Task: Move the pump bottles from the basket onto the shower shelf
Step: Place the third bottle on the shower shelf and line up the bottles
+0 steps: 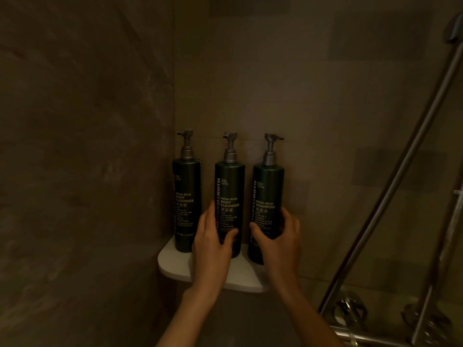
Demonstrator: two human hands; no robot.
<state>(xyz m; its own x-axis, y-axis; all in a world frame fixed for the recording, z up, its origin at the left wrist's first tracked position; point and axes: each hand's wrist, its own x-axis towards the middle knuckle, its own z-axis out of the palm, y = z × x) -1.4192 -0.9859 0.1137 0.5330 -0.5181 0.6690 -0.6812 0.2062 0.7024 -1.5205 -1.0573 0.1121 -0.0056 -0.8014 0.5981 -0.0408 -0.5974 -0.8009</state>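
Left hand [213,242]: nearest the camera; thumb and curled fingers wrap the lower body of the middle bottle [229,209], labelled body cleanser.
Right hand [279,236]: thumb in front and fingers curled round the far side of the right bottle [266,211], labelled shampoo.
Bottle position: both held bottles stand upright on the white corner shelf [175,264]; the left bottle [186,204], also body cleanser, stands free against the side wall.
Basket: not in view.
Task status: appears nearly complete; release remains.
Risk, edge: the right bottle sits close to the shelf's outer end; a careless release could tip it off.
Risk, crowding: the bottles stand near each other; a nudge to one may knock its neighbour.
Risk, surface: a wet shelf would let a base slide; wetness cannot be judged.
Count, bottles: three.
Count, shelves: one.
Count, hands: two.
Count, shower rails [390,196]: one plainly visible at right.
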